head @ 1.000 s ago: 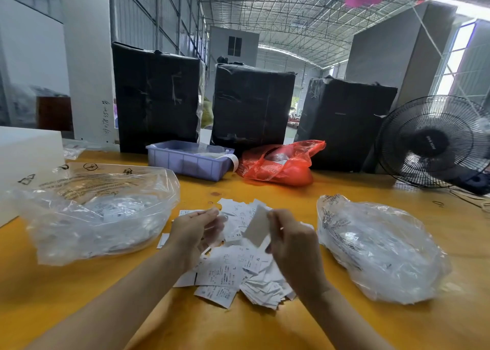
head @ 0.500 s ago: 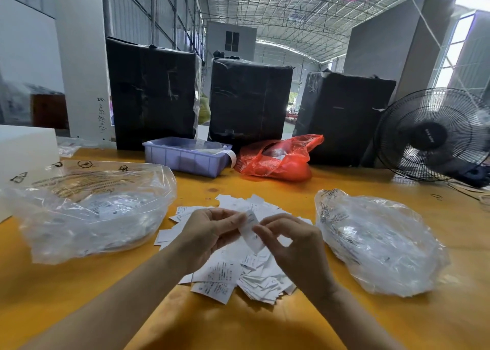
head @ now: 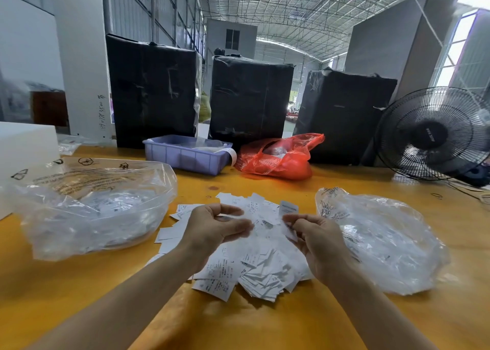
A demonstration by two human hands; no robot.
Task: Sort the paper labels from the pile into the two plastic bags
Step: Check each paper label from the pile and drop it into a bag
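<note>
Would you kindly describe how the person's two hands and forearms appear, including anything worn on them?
Both the left hand and the right hand are bare, with no gloves, rings or watch visible. The forearms are uncovered right down to the bottom of the frame, so no sleeves show. Nails look short and unpainted.

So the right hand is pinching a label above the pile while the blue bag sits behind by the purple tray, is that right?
Not quite: the bag beside the purple tray is red, not blue, as the head view shows. The right hand does pinch a label above the pile.
</note>
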